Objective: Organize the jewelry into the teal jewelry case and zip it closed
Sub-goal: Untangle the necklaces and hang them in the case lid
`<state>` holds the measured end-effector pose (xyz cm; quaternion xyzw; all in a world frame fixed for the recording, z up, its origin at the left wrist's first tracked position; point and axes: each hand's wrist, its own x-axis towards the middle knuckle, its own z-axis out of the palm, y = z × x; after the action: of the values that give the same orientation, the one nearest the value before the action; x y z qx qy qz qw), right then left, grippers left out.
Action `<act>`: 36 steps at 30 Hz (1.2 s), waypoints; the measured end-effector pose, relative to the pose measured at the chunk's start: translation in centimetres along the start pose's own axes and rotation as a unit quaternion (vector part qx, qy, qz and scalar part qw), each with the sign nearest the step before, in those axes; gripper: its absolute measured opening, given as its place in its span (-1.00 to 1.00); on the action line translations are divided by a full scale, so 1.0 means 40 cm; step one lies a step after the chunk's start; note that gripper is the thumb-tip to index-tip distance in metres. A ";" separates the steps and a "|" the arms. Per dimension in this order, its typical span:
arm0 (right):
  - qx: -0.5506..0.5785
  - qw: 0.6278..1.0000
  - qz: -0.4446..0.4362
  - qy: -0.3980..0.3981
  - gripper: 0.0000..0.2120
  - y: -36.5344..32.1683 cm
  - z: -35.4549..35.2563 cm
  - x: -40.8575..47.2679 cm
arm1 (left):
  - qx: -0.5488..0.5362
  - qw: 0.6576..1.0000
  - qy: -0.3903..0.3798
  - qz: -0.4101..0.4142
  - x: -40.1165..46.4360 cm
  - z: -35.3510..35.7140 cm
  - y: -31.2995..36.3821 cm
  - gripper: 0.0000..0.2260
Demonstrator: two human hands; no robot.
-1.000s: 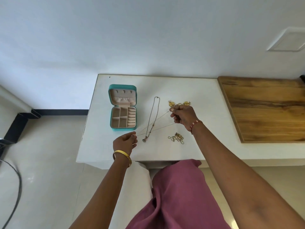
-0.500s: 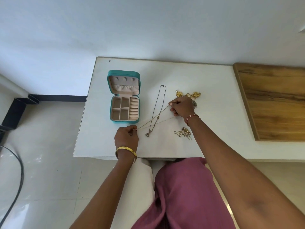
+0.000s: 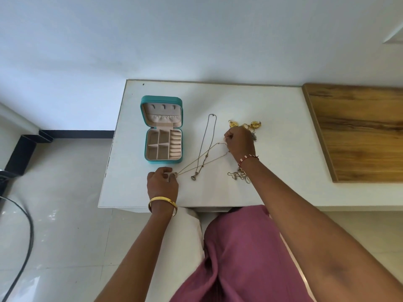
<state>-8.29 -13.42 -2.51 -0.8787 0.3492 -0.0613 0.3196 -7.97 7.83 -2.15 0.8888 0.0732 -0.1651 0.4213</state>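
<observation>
Both hands have edged apart, left hand (image 3: 162, 182) and right hand (image 3: 239, 142) each pinching an end of a thin chain (image 3: 201, 159) stretched between their fingertips, while the open teal case (image 3: 163, 129) beyond the left fingers holds nothing yet.

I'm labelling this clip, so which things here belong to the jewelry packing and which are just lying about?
Job: open teal jewelry case; thin chain stretched between left hand and right hand; long necklace; gold earrings; tangled chain.

Lying about: wooden board; black cable on floor.
</observation>
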 end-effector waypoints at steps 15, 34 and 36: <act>0.110 0.989 0.077 0.059 -0.85 0.118 -0.108 -0.238 | -0.055 0.980 -0.169 0.086 -0.168 0.077 0.093 -0.84; 0.061 0.997 0.042 -0.002 -0.94 0.128 -0.054 -0.241 | -0.011 0.975 -0.203 0.086 -0.192 0.139 0.079 -0.84; 0.129 0.991 0.044 0.007 -0.88 0.104 -0.077 -0.252 | -0.026 0.976 -0.196 0.091 -0.199 0.129 0.094 -0.84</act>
<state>-19.23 -10.73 -1.43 -0.8134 0.3789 -0.0980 0.4305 -15.59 1.51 0.35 0.8306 -0.0875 -0.2952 0.4639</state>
